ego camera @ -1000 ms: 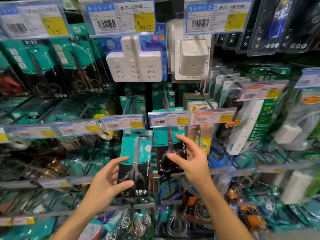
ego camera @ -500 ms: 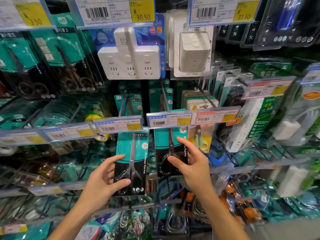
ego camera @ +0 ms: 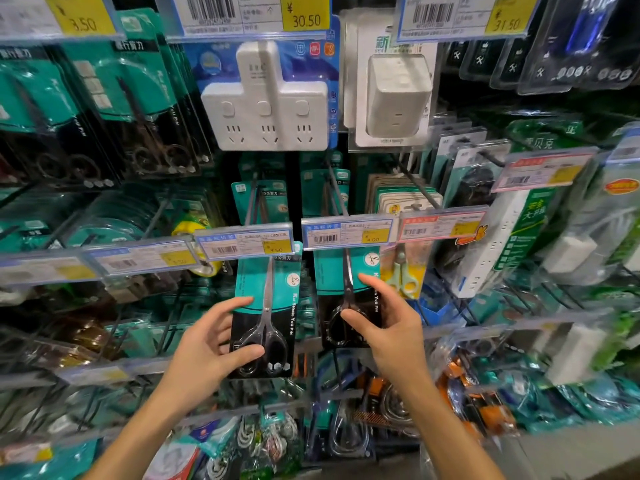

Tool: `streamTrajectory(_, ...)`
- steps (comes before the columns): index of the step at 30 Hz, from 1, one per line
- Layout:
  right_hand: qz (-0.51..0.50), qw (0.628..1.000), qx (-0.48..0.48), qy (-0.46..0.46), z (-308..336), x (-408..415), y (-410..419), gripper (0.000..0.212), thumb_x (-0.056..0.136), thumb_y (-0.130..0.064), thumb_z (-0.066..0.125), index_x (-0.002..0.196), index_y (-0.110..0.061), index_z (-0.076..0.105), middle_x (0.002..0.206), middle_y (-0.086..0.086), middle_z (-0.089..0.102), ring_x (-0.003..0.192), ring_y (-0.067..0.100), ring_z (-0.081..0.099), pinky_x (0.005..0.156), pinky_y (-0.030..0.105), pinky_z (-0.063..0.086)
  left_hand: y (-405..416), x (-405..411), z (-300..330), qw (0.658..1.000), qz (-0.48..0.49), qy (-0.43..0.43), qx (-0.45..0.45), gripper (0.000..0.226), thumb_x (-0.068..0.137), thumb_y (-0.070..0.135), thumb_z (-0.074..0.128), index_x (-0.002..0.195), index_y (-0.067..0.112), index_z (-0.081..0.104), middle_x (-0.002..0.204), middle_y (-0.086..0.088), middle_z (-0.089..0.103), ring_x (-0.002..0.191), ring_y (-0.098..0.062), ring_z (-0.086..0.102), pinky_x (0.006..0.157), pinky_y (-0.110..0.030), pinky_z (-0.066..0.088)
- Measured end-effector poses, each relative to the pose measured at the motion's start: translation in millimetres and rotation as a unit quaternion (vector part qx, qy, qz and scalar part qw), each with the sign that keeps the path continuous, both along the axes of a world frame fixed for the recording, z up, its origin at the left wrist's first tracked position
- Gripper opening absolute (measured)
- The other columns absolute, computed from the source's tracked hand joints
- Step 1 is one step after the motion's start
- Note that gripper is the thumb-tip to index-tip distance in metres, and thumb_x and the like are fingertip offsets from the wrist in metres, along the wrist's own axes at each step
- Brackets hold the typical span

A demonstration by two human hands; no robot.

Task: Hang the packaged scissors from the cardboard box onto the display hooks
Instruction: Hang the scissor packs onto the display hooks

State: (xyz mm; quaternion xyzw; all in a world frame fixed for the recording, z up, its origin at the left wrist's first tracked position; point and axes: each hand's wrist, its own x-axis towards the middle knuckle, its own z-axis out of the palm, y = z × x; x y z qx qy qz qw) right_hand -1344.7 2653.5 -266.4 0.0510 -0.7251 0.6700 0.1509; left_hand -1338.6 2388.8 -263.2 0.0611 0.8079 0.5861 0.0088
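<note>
left hand (ego camera: pixel 211 344) pinching left scissors pack (ego camera: pixel 268 317) between thumb and fingers; right hand (ego camera: pixel 388 327) pinching right scissors pack (ego camera: pixel 346 306), both hanging under price tags (ego camera: pixel 247 242).

Hung side by side below the price tags (ego camera: pixel 294 239): left scissors pack (ego camera: pixel 268 306) with left hand (ego camera: pixel 207 344) at its left edge, right scissors pack (ego camera: pixel 348 299) behind right hand (ego camera: pixel 388 327). Sat above both: socket adapter (ego camera: pixel 265 105). Hung right of those: small scissors (ego camera: pixel 403 273).
</note>
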Motion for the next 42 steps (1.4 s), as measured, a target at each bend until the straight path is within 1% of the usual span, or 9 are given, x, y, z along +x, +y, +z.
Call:
streamTrajectory(10,0.013,0.999,-0.032,0.000,2.6,-5.0,-4.8,0.052,0.079,-0.006,0.077,0.122,-0.031,0.061,0.115,-0.030,0.064,0.114,-0.008,0.057,0.092,0.010,0.046,-2.9,8.3,5.0,1.000,-0.006,0.004,-0.007,0.063,0.062,0.025,0.081,0.111,0.058,0.058,0.134,0.023,0.048,0.132,-0.010,0.038,0.105,-0.029,0.036)
streamTrajectory(15,0.017,1.000,-0.006,-0.009,-1.3,-16.1,-4.1,0.051,0.080,-0.010,0.077,0.119,-0.038,0.060,0.125,-0.028,0.057,0.122,-0.014,0.047,0.107,0.016,0.036,-9.3,12.9,4.7,1.000,0.006,0.004,-0.005,0.064,0.065,0.020,0.082,0.111,0.058,0.058,0.132,0.023,0.049,0.129,-0.009,0.038,0.102,-0.027,0.036)
streamTrajectory(19,0.011,1.000,0.009,-0.010,-0.7,-26.4,-4.2,0.047,0.081,-0.010,0.076,0.115,-0.039,0.059,0.120,-0.029,0.055,0.110,-0.023,0.048,0.093,0.001,0.037,-12.9,15.6,2.2,1.000,0.011,0.006,-0.004,0.065,0.067,0.017,0.082,0.113,0.056,0.057,0.131,0.024,0.049,0.130,-0.008,0.038,0.102,-0.025,0.036)
streamTrajectory(22,0.004,1.000,0.016,0.003,-1.9,-36.8,-6.0,0.046,0.083,-0.007,0.074,0.119,-0.028,0.057,0.117,-0.023,0.058,0.107,-0.018,0.053,0.088,0.002,0.041,-15.5,16.9,-1.6,1.000,0.014,0.009,0.005,0.064,0.064,0.019,0.082,0.113,0.055,0.059,0.131,0.023,0.051,0.130,-0.008,0.040,0.101,-0.023,0.037)
streamTrajectory(27,0.008,1.000,-0.011,0.001,-2.0,-50.1,-13.6,0.047,0.085,-0.003,0.071,0.124,-0.021,0.055,0.119,-0.016,0.060,0.108,-0.014,0.056,0.087,0.005,0.043,-21.3,12.8,-5.5,1.000,0.021,0.003,0.017,0.067,0.063,0.023,0.084,0.119,0.050,0.059,0.140,0.010,0.052,0.135,-0.016,0.042,0.110,-0.044,0.038)
streamTrajectory(34,-0.022,1.000,-0.004,-0.008,-5.8,-73.5,-22.6,0.039,0.083,-0.003,0.073,0.111,-0.025,0.058,0.107,-0.007,0.066,0.099,0.000,0.064,0.088,0.018,0.050,-9.6,1.7,-0.5,0.999,0.015,0.025,0.017,0.065,0.064,0.021,0.082,0.117,0.051,0.059,0.135,0.018,0.051,0.132,-0.009,0.039,0.103,-0.026,0.037)
streamTrajectory(37,-0.045,0.999,0.002,-0.008,-8.8,-85.2,-23.9,0.035,0.081,-0.013,0.078,0.109,-0.025,0.060,0.107,-0.002,0.069,0.103,0.010,0.064,0.094,0.028,0.051,-9.9,-3.4,-1.6,0.999,0.014,0.021,0.024,0.065,0.065,0.019,0.083,0.119,0.048,0.060,0.134,0.019,0.052,0.132,-0.010,0.039,0.105,-0.029,0.038)
streamTrajectory(39,-0.051,0.999,0.002,-0.018,-9.0,-91.8,-24.1,0.033,0.080,-0.016,0.078,0.109,-0.019,0.061,0.102,-0.002,0.070,0.096,0.007,0.065,0.088,0.024,0.051,-10.3,-6.0,-1.7,0.999,0.010,0.022,0.023,0.066,0.065,0.019,0.083,0.121,0.046,0.059,0.134,0.017,0.052,0.133,-0.012,0.040,0.107,-0.032,0.038)
streamTrajectory(42,-0.051,0.998,-0.022,-0.033,-8.6,-102.2,-26.8,0.030,0.081,-0.012,0.077,0.108,-0.014,0.063,0.102,-0.002,0.072,0.095,0.004,0.067,0.087,0.021,0.053,-9.1,-9.3,-0.7,0.999,0.021,0.032,0.018,0.066,0.067,0.013,0.082,0.119,0.046,0.059,0.124,0.029,0.050,0.129,-0.008,0.038,0.095,-0.017,0.038)
